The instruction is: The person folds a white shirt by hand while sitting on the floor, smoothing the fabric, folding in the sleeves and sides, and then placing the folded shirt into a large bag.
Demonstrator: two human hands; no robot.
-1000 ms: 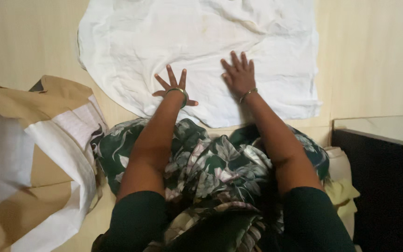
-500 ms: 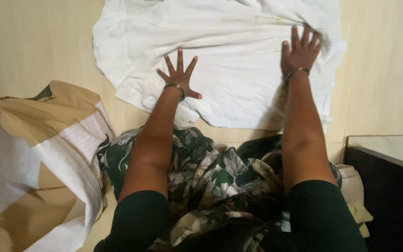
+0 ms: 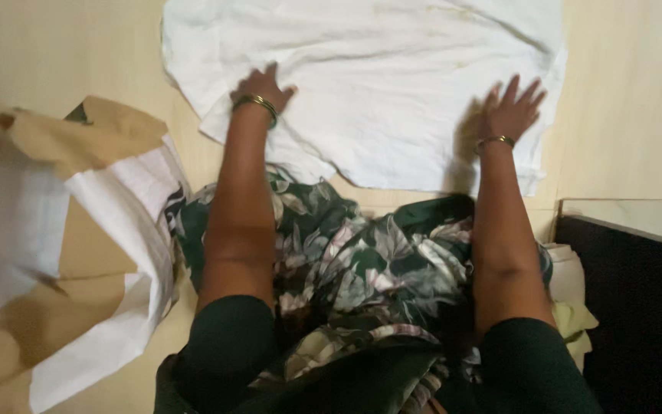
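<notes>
Now both hands (image 3: 262,86) (image 3: 511,111) press the white cloth (image 3: 392,84), spread crosswise.

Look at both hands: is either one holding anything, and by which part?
Neither grips anything: left hand and right hand press on the white cloth.

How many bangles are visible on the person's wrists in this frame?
2. One bangle sits on the left wrist, just behind the left hand on the white cloth. The other bangle is on the right wrist, behind the right hand. Undersides are hidden.
</notes>
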